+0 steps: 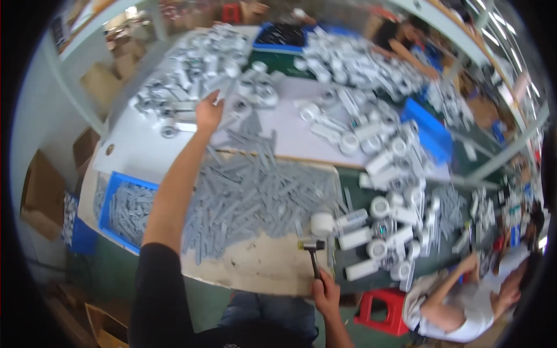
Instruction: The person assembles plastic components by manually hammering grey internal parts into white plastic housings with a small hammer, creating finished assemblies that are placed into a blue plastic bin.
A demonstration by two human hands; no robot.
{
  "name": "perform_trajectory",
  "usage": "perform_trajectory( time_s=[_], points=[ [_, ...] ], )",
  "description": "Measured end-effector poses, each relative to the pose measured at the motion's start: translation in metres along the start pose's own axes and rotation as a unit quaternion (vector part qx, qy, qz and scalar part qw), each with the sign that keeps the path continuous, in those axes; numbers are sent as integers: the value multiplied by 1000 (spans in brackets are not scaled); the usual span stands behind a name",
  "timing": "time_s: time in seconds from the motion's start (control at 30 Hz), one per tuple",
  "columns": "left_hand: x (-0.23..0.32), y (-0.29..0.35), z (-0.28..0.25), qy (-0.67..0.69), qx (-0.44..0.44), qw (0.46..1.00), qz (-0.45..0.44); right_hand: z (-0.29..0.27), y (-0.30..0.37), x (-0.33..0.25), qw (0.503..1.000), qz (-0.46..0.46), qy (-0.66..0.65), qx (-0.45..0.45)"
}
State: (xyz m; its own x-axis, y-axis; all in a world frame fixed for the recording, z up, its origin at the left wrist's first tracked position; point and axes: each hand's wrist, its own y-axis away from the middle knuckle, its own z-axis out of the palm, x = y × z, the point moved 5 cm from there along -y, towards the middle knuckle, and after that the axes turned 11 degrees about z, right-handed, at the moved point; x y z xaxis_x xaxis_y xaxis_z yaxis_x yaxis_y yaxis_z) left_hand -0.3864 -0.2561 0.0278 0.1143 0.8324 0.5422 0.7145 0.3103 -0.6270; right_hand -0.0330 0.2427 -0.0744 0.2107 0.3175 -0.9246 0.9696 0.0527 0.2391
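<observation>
My right hand (327, 296) is wrapped round the black handle of a small mallet (311, 246), whose head has a yellowish face. The mallet head is over the front edge of the worn tan board, beside a round white part (322, 223). Stretched far forward, my left hand (210, 111) has its thumb and fingers apart and nothing visible in them. It is close to a pile of white-grey housings with round heads and handles (168, 95). Between my arms spreads a heap of flat grey strips (249, 197).
A blue tray of small grey parts (104, 217) stands at the left. More white housings (383, 238) crowd the right, near a tilted blue bin (426, 130). A blue tray with black parts (256, 43) is at the back. A co-worker (452, 301) sits right, beside a red stool (380, 310).
</observation>
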Motion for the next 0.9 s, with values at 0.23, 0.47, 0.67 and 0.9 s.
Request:
perform_trajectory(
  time_s=[0.23, 0.47, 0.67, 0.9],
  points=[
    [215, 165, 22, 231, -286, 890, 269, 3, -4, -15, 986, -155, 48, 43],
    [279, 255, 17, 184, -372, 860, 297, 2, 0, -8, 993, -98, -12, 64],
    [240, 278, -87, 198, -415, 834, 306, -3, -4, -2, 974, 10, -199, 109],
    [218, 306, -105, 173, -458, 825, 283, -1, -26, -31, 996, 82, -24, 5]
  ],
)
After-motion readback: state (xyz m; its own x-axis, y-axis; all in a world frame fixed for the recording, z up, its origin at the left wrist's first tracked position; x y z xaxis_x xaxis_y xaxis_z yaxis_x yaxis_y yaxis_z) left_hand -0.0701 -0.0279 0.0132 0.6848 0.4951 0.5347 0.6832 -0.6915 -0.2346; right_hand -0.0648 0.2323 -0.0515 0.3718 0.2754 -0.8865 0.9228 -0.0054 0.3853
